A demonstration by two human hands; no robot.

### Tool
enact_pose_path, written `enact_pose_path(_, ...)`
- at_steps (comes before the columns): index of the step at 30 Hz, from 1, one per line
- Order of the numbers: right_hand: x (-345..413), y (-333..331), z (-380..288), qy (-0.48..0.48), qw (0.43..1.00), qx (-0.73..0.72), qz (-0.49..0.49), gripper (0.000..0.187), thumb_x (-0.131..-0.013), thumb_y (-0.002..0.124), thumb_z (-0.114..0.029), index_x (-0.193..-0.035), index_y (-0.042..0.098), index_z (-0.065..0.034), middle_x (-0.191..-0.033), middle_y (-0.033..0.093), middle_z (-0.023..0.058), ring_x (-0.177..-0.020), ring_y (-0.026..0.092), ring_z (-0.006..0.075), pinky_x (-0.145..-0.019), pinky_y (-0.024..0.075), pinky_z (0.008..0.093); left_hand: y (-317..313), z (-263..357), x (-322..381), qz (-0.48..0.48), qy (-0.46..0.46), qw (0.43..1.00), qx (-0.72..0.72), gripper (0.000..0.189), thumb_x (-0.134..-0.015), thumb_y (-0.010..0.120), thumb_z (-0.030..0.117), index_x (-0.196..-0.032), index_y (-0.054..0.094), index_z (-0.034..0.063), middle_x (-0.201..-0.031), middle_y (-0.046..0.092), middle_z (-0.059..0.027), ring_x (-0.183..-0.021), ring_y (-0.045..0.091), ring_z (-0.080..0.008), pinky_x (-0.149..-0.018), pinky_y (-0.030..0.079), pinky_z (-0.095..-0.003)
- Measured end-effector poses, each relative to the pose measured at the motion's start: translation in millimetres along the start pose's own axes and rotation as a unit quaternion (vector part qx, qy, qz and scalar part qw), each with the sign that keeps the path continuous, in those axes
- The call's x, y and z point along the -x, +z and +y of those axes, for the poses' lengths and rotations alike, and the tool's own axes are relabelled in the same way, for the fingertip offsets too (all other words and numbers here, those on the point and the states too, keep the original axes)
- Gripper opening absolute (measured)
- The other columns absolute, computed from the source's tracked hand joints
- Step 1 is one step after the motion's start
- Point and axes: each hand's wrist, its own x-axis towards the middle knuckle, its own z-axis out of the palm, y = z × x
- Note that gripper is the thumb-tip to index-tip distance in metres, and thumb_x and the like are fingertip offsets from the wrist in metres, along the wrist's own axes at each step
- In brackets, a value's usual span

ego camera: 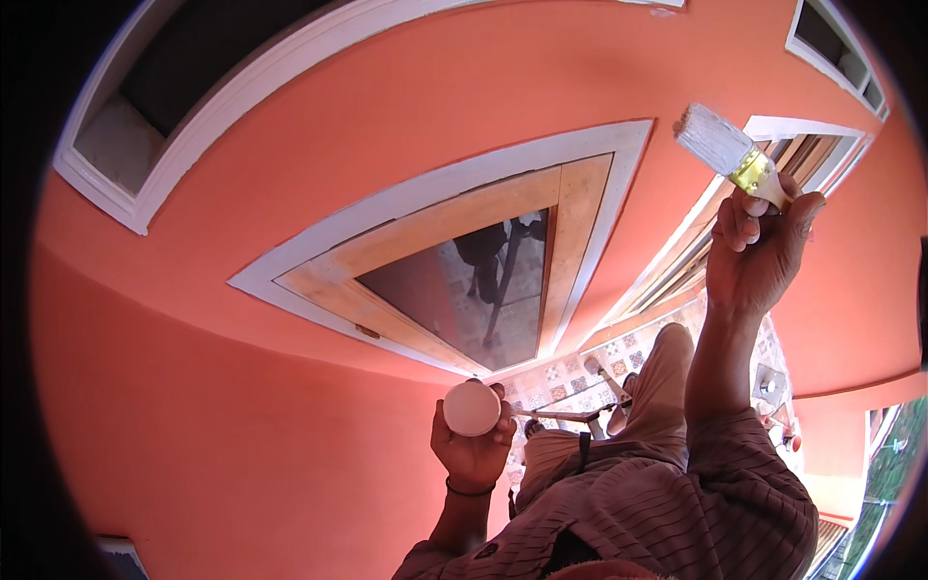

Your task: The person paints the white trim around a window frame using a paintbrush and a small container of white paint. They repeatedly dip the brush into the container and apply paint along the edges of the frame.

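My right hand is raised at the upper right, its fingers around the handle of a flat paintbrush. Whitish paint coats the bristles, which point up and left, and the metal ferrule looks yellow. Lower down, my left hand grips a small round container from beneath. Its top shows as a pale disc; I cannot tell whether that is paint inside or a lid. Beyond both hands stands an orange-red wall with a white-trimmed, wood-framed glass door.
White moulding borders a dark opening at the upper left. Another wooden frame with white trim is behind the brush. Below me, thin ladder-like bars stand near my legs above a patterned tile floor.
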Motion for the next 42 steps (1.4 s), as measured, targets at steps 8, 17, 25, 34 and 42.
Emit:
enact_pose_path(8,48.3,-37.3,19.0,0.068,0.997,0.019,0.032,0.031,-0.108,0.056,-0.031,-0.109,0.065,-0.0009,-0.082,0.068,0.012,-0.063,0.056,0.0154,-0.055,0.0429,0.0254,-49.5,-8.7,-0.7,0.018,0.066,0.998,0.009,0.053,-0.105,0.05,0.047,-0.134,0.06,0.0038,-0.127,0.058,-0.0236,-0.09,0.059,-0.0323,-0.071,0.053,-0.0377)
enact_pose_path(17,62.2,-54.9,33.9,0.12,0.992,-0.018,0.026,0.021,-0.095,0.069,-0.012,-0.112,0.067,-0.001,-0.094,0.071,0.0113,-0.075,0.062,0.0144,-0.061,0.048,0.0288,-92.8,-33.9,1.9,0.01,0.107,0.994,0.002,0.059,-0.103,0.051,0.053,-0.134,0.059,0.0029,-0.124,0.062,-0.0235,-0.087,0.06,-0.0308,-0.07,0.051,-0.0367)
enact_pose_path(25,57.9,-94.1,28.2,0.125,0.991,-0.048,0.003,0.018,-0.095,0.069,-0.011,-0.113,0.069,-0.0058,-0.098,0.073,0.0095,-0.077,0.063,0.0127,-0.062,0.0475,0.0272,-122.5,-66.0,-8.7,0.033,0.101,0.994,0.026,0.048,-0.105,0.049,0.049,-0.13,0.063,0.0099,-0.124,0.059,-0.0242,-0.089,0.06,-0.0327,-0.07,0.052,-0.0369)
enact_pose_path(34,81.1,-142.4,24.5,0.148,0.984,-0.079,0.054,0.017,-0.098,0.069,-0.014,-0.114,0.066,-0.0078,-0.103,0.075,0.0078,-0.081,0.066,0.0135,-0.061,0.0482,0.0244,-108.8,-117.7,-37.9,-0.037,0.025,0.999,0.03,0.051,-0.107,0.045,0.048,-0.132,0.061,0.006,-0.127,0.054,-0.0227,-0.091,0.056,-0.0305,-0.073,0.049,-0.0357)
enact_pose_path(42,101.5,-214.3,-5.3,0.133,0.987,-0.047,0.082,0.015,-0.101,0.065,-0.012,-0.115,0.063,-0.0059,-0.105,0.066,0.0049,-0.085,0.061,0.0085,-0.064,0.0462,0.0214,-101.5,-166.1,-47.0,-0.058,0.02,0.998,0.003,0.059,-0.107,0.046,0.054,-0.14,0.054,0.006,-0.127,0.06,-0.0192,-0.092,0.06,-0.0289,-0.071,0.051,-0.0332)
